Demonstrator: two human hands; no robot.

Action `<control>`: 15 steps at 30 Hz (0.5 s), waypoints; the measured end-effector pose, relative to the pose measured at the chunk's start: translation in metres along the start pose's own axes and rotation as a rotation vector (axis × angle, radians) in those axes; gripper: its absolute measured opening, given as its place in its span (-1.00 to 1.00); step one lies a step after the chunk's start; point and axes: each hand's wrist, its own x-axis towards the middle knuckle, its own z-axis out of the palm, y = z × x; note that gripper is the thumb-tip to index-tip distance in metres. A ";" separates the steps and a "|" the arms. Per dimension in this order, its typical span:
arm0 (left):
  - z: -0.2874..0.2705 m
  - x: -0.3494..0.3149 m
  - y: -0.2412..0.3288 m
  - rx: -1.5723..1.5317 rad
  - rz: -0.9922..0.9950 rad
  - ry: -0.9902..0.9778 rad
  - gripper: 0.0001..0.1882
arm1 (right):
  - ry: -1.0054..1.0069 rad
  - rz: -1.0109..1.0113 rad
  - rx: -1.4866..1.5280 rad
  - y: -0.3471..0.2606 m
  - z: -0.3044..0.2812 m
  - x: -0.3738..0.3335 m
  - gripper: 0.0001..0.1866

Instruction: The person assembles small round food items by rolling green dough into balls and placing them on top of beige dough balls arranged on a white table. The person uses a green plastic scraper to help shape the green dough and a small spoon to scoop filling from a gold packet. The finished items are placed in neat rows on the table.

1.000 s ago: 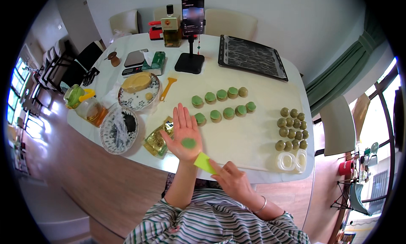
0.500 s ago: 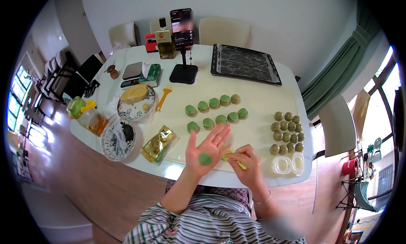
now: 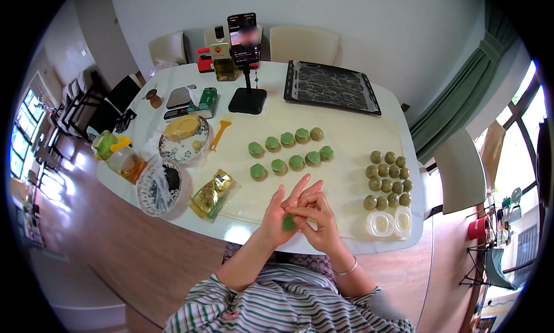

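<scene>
My left hand (image 3: 278,220) is turned palm up over the table's near edge and carries a flat green dough disc (image 3: 288,223). My right hand (image 3: 315,222) reaches across that palm, its fingers bent and its thumb at the disc's edge. Part of the disc is hidden under the right fingers. Beyond my hands stand two rows of olive-coloured balls, most topped with a green dough cap (image 3: 296,161); the ball (image 3: 316,134) at the far row's right end is bare. A yellow-green sliver shows beside my right hand, mostly hidden.
At right sit several olive balls (image 3: 385,170) above clear plastic tubs (image 3: 379,224). A lined black baking tray (image 3: 333,87) lies at the back, near a phone on a stand (image 3: 247,101). Leftward are a gold packet (image 3: 214,195), an orange spatula (image 3: 220,135), patterned dishes (image 3: 160,204) and a jug (image 3: 120,157).
My right hand has moved left onto my left palm and no longer holds the slim yellow-green tool. The dough disc, open to view before, is now partly covered by the right fingers.
</scene>
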 end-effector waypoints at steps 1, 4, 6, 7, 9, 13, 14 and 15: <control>0.003 0.000 0.000 0.005 -0.011 0.019 0.00 | 0.004 0.002 0.006 0.000 -0.001 -0.001 -0.66; 0.005 0.001 0.000 0.002 -0.033 0.048 -0.04 | 0.025 0.029 0.029 0.000 -0.002 -0.005 -0.68; 0.005 0.002 0.000 -0.003 -0.049 0.063 -0.05 | 0.048 0.041 0.059 0.001 -0.001 -0.008 -0.70; 0.005 0.002 -0.001 -0.004 -0.058 0.073 -0.05 | 0.062 0.039 0.080 0.001 0.001 -0.009 -0.71; 0.005 0.003 -0.001 -0.015 -0.073 0.081 -0.04 | 0.079 0.023 0.095 0.003 0.001 -0.012 -0.72; -0.004 0.003 -0.004 -0.032 -0.062 0.076 -0.04 | 0.078 0.008 0.095 0.006 0.003 -0.015 -0.73; -0.004 0.002 -0.004 -0.029 -0.056 0.073 -0.04 | 0.079 0.017 0.100 0.006 0.004 -0.016 -0.72; -0.003 0.002 -0.004 -0.021 -0.059 0.091 -0.04 | 0.089 0.031 0.115 0.007 0.005 -0.017 -0.69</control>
